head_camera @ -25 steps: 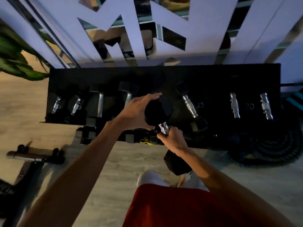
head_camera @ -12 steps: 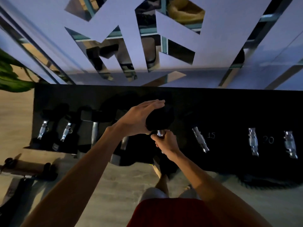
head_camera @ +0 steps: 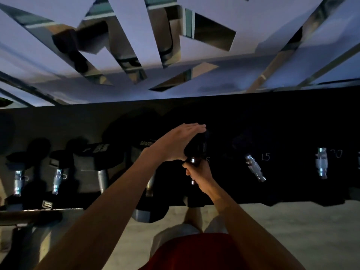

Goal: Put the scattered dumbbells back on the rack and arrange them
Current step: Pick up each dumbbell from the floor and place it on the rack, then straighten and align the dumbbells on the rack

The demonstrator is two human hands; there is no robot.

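Note:
A black hex dumbbell [head_camera: 196,148] with a chrome handle lies over the middle of the black rack [head_camera: 292,117]. My right hand [head_camera: 198,171] grips its handle from the near side. My left hand [head_camera: 175,143] lies flat, fingers straight, over the dumbbell's far head. Whether the dumbbell rests on the rack or hangs just above it I cannot tell. Several other dumbbells sit on the rack: small ones [head_camera: 18,182] at the left, bigger ones [head_camera: 101,172] beside them, one [head_camera: 254,170] by a chalked "15", one [head_camera: 321,164] by "20".
A mirrored wall with pale geometric panels [head_camera: 175,55] stands behind the rack. Pale wood floor [head_camera: 292,230] lies in front. A dark bar-like piece of equipment [head_camera: 27,216] sits at the lower left. My red shorts [head_camera: 194,250] fill the bottom centre.
Both hands carried the dumbbell up from floor level and forward over the rack's middle. The view came closer to the rack and tilted up.

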